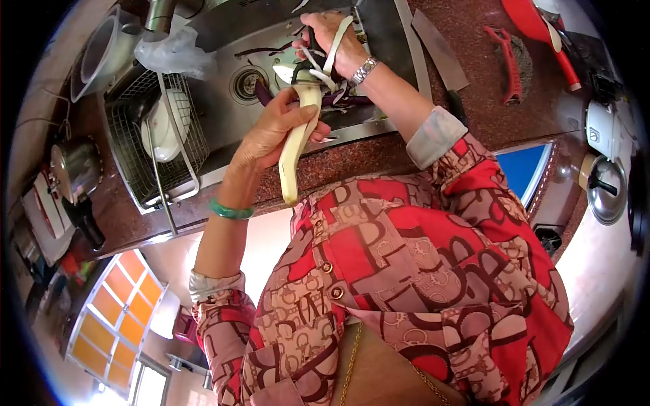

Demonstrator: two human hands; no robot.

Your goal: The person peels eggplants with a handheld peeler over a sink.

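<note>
A long, pale peeled vegetable point(291, 162) slants over the sink's front edge, with my left hand point(274, 128) wrapped round its middle. Dark skin shows near its far end. Beyond it, over the sink point(223, 51), my right hand point(333, 44) is closed on something dark and thin, perhaps a peeler; it is too small to name surely. Pale strips of peel point(338, 44) hang beside my right hand and wrist. Purple peels point(345, 100) lie in the sink below the hands, near the drain point(249, 84).
A wire rack point(196, 145) with a white dish point(167, 125) stands at the sink's left. On the right counter are a cleaver point(439, 51), a red-handled peeler point(508, 64) and a red-handled tool point(565, 61). A lidded pot point(78, 169) sits far left.
</note>
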